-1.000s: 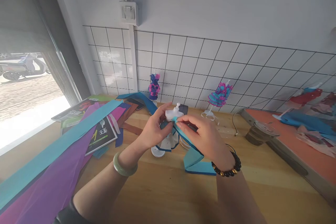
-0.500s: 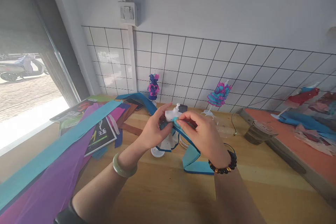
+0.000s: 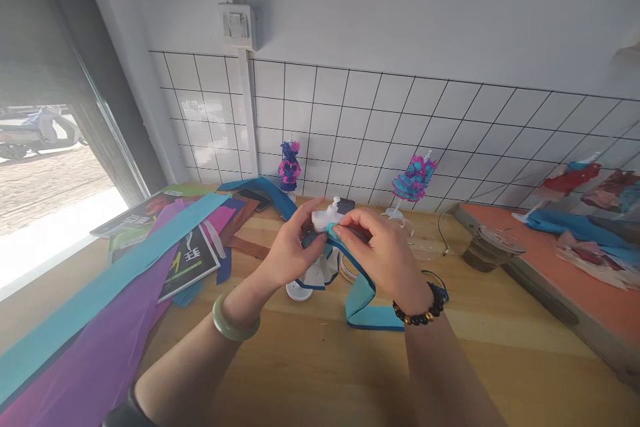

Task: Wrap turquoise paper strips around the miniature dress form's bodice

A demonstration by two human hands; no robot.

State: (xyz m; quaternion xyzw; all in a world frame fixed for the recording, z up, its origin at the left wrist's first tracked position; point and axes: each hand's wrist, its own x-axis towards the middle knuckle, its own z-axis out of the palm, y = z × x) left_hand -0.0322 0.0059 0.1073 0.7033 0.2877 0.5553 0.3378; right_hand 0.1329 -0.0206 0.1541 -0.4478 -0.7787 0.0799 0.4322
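A small white dress form (image 3: 326,217) stands on a round white base (image 3: 299,291) in the middle of the table. It wears a white skirt (image 3: 320,271) with a dark blue edge. My left hand (image 3: 296,247) curls around the form's left side, thumb pressed to its front at the waist. Between the thumb and fingers of my right hand (image 3: 376,244) a turquoise ribbon (image 3: 361,299) with a dark blue edge is pinched against the form's front. The ribbon's tail folds down onto the table under my right wrist. My fingers hide part of the form.
Two dressed miniature forms, one navy and pink (image 3: 289,167), one turquoise and pink (image 3: 415,179), stand by the tiled wall. Fabric strips (image 3: 115,293) cover booklets (image 3: 193,260) at left. A plastic cup (image 3: 493,248) stands near an orange surface (image 3: 500,225) holding fabric pieces at right.
The view has shifted slightly. Both hands keep nearly the same hold on the dress form and the ribbon.
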